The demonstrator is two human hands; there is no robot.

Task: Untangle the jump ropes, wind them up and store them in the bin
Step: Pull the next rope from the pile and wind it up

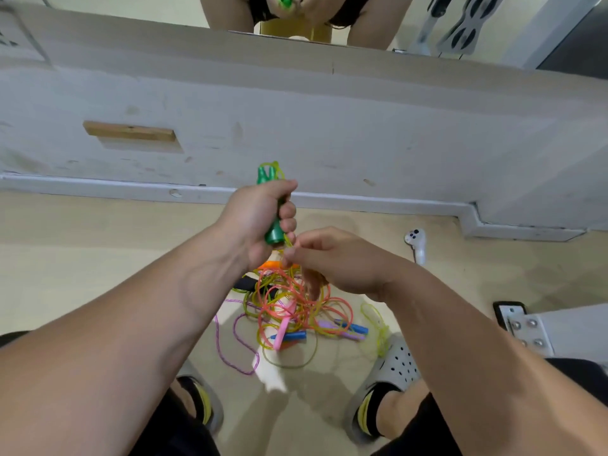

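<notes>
Left hand (256,218): clenched round two green handles (273,233), glossy tapered plastic, tips poking above the fist.
Right hand (335,258): pinches the thin yellow-green cord (288,240) just under that fist.
Tangle (296,307): on the floor below both hands; slick orange, pink, purple and yellow loops.

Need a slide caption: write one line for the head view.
Left hand grips green handles while right hand pinches a yellow-green cord above the tangled ropes.
</notes>
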